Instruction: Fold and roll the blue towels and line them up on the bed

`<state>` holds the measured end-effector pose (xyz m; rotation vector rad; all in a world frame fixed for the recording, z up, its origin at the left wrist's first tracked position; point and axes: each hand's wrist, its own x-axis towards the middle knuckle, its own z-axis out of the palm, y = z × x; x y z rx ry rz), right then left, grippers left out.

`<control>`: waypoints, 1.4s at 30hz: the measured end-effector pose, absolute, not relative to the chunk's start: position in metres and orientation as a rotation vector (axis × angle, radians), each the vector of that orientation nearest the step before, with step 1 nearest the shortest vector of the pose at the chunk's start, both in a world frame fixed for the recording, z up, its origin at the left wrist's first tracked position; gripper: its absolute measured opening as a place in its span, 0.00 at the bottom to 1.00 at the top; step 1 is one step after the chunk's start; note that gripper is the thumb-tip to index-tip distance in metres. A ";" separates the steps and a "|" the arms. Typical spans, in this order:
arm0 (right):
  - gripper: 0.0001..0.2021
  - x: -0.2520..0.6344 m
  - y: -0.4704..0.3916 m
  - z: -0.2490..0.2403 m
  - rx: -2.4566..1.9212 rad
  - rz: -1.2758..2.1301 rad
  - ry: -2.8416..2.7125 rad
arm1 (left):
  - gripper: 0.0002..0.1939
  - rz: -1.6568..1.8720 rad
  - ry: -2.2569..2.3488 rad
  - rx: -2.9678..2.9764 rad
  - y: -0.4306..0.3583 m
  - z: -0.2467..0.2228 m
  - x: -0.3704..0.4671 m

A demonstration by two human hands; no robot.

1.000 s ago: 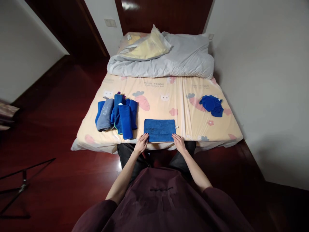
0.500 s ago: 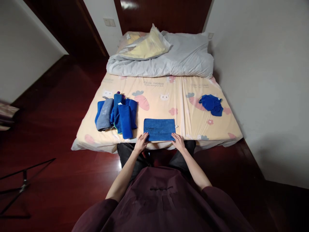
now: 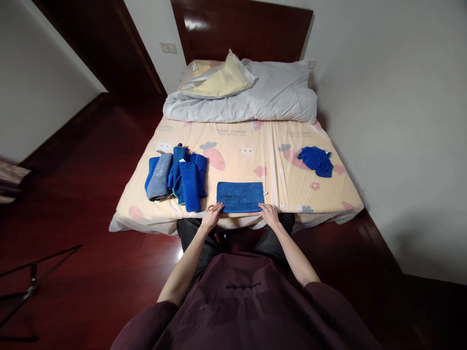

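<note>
A blue cloth (image 3: 240,195) lies flat at the bed's near edge, with a crease running across its lower part and a small white tag at its right side. At its lower left corner, my left hand (image 3: 212,214) has its fingers closed on the cloth's edge. My right hand (image 3: 269,214) grips the lower right corner in the same way. Left of the cloth are a rolled grey towel (image 3: 160,177) and a folded blue towel (image 3: 189,185) among several blue cloths. A crumpled blue cloth (image 3: 316,161) rests on the right part of the bed.
The bed (image 3: 242,167) has a yellow sheet with carrot prints. A bunched grey-white quilt (image 3: 280,92) and a yellow pillow (image 3: 228,80) lie at its far end. A black metal stand (image 3: 32,277) is on the floor at the lower left.
The view has tilted up slightly, so the bed's far end sits lower in the picture. Both hands remain at the cloth's near corners.
</note>
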<state>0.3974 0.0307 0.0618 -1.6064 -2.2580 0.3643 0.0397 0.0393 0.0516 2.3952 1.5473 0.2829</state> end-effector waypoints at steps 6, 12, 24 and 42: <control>0.21 0.400 0.031 0.067 -1.609 0.361 -2.296 | 0.28 0.298 1.575 2.335 0.039 0.055 0.034; 0.16 0.402 0.033 0.060 -1.596 0.504 -2.124 | 0.21 0.287 1.688 2.208 0.043 0.052 0.032; 0.16 0.408 0.042 0.045 -1.701 0.776 -1.721 | 0.13 0.589 1.742 1.788 0.050 0.034 0.024; 0.15 0.411 0.060 0.032 -1.772 0.816 -1.716 | 0.12 0.637 1.797 1.709 0.057 0.030 0.026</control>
